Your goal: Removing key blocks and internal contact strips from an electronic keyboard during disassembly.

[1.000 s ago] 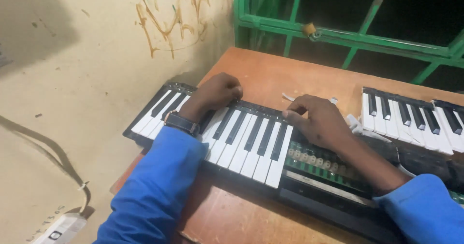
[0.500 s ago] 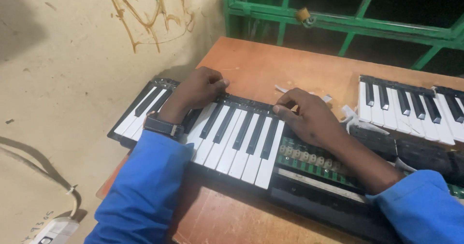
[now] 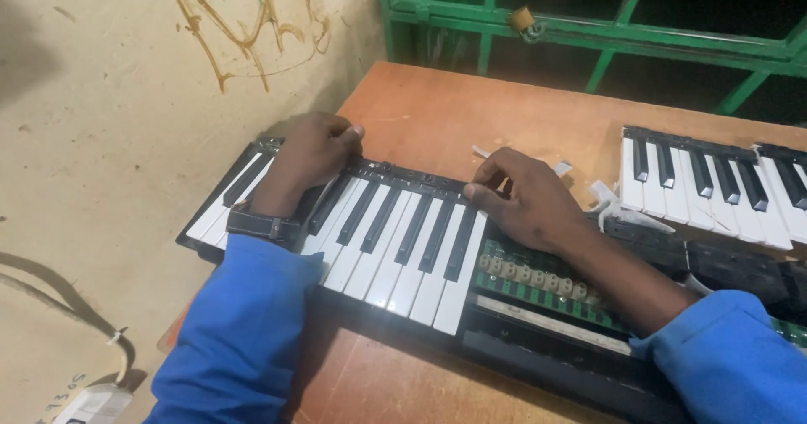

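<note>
Both hands have slid toward ten o'clock, left hand (image 3: 309,157) and right hand (image 3: 523,199) pressing flat, gripping nothing, seating the key section (image 3: 378,239) on the keyboard base (image 3: 546,340); next needs even pressure.

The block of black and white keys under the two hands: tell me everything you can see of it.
The block of black and white plastic keys lies slanted across the open black keyboard chassis on the orange-brown wooden table. Its right end stops at the bared green circuit strip. The left hand rests on its far left edge; the right hand presses its far right corner.
</note>
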